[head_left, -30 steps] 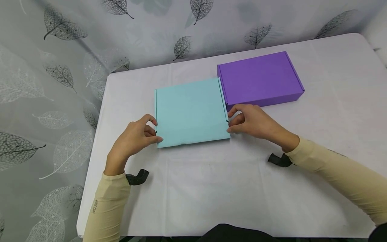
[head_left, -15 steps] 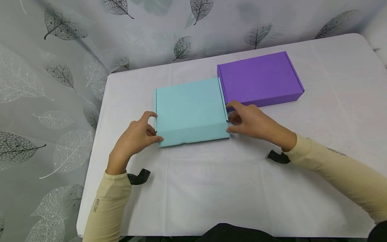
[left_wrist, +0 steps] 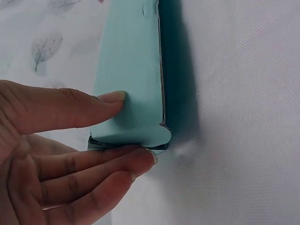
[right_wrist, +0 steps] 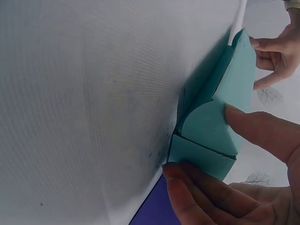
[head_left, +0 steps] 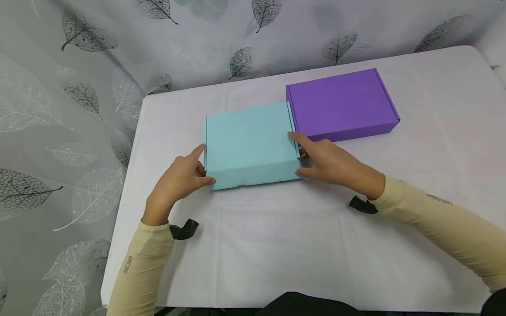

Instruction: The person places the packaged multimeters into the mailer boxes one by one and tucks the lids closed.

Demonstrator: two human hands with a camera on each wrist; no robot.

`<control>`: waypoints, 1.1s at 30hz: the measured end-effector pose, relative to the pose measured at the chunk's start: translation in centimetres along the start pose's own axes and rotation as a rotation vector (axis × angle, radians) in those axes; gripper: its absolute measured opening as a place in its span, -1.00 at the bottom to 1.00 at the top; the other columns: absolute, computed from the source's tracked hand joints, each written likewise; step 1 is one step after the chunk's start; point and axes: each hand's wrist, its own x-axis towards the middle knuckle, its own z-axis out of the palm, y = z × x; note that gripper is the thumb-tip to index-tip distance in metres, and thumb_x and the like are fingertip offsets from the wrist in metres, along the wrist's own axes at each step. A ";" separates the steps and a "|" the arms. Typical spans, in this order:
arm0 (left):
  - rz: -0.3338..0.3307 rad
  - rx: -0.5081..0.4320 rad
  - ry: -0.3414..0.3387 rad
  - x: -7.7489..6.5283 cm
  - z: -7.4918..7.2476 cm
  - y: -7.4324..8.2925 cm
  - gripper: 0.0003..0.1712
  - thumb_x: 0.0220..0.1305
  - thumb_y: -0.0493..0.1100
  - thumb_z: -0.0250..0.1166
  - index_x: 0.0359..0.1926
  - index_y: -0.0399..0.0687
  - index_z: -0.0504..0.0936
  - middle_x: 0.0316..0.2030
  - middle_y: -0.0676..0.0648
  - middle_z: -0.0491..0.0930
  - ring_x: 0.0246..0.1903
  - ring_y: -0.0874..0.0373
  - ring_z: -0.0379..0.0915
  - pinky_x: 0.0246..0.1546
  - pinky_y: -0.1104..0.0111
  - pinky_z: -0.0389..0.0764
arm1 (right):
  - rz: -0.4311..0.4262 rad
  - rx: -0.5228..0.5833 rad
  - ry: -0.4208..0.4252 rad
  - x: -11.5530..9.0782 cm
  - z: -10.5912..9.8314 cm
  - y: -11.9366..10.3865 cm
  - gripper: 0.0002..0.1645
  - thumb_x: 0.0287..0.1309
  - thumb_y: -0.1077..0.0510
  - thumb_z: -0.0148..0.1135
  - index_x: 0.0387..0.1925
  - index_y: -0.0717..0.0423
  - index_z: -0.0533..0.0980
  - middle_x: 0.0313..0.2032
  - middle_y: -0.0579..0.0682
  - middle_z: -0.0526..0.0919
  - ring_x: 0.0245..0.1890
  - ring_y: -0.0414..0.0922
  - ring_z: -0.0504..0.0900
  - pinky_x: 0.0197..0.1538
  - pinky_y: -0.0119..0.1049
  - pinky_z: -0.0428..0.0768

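Observation:
A light teal cardboard box (head_left: 249,136) lies on the table with its lid down. Its front flap (left_wrist: 131,79) slopes outward, with a shadowed gap under its lower edge. My left hand (head_left: 179,180) holds the front left corner, thumb on the flap, other fingers along the side wall. At the front right corner, my right hand (head_left: 330,162) has its thumb on the flap and its index fingertip on the lid's right edge. The right wrist view shows the flap's rounded end tab (right_wrist: 206,122) and its remaining fingers against the box's side.
A closed purple box (head_left: 341,105) lies behind and to the right, touching or nearly touching the teal one. White cloth (head_left: 276,245) covers the table. A leaf-patterned curtain (head_left: 189,44) hangs along the back and left.
The front flap has tipped slightly further down. My right index finger has moved up onto the lid's edge, and my left index finger has straightened along the side. The purple box stays put.

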 end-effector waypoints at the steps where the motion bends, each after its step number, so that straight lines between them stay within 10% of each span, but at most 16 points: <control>1: 0.005 0.006 0.000 0.0 0.0 0.0 0.01 0.01 -0.12 0.44 0.39 -0.16 0.05 -0.41 -0.01 0.60 -0.43 0.11 0.51 -0.35 0.22 0.49 | -0.006 -0.010 0.001 0.1 0.1 0.0 0.05 -0.13 0.13 0.49 0.35 0.09 0.10 -0.17 0.07 0.62 -0.24 -0.07 0.61 -0.18 -0.17 0.53; 33: 0.111 0.168 0.039 0.4 0.3 0.8 -0.06 -0.07 -0.18 0.48 0.25 -0.42 0.17 -0.63 0.01 0.49 -0.65 0.18 0.41 -0.56 0.32 0.45 | -0.013 -0.206 -0.063 1.0 0.3 -0.5 0.08 -0.13 0.04 0.49 0.34 0.34 0.12 -0.04 0.25 0.56 -0.10 0.03 0.56 -0.14 -0.13 0.52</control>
